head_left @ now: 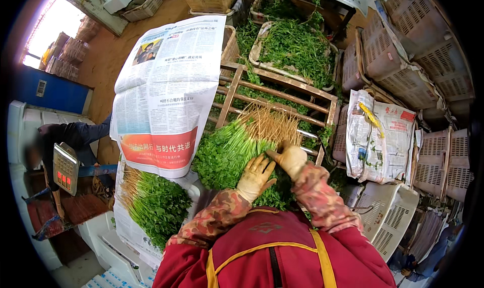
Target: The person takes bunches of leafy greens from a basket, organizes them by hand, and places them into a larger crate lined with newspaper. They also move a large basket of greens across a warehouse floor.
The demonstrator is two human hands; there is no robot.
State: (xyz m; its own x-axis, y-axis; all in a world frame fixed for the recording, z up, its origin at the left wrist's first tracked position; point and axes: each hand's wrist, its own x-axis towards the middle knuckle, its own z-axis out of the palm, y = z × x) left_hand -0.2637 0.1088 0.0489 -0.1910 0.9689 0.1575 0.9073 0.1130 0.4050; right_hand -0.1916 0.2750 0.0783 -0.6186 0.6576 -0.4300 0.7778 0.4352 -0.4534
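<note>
A large bunch of leafy green herbs, like coriander, lies on a rusty metal rack in front of me. Its tan roots point away to the upper right. My left hand, in a pale glove, rests flat on the leaves with its fingers apart. Beside it, my right hand, gloved too, is curled at the stems near the roots; its fingertips are partly hidden. To the left, another herb bunch lies on newspaper, partly under a large newspaper sheet.
Beyond the rack stands a crate heaped with loose greens. Plastic crates are stacked on the right, with folded newspapers and a yellow-handled tool on top. At left are a scale display and a bending person.
</note>
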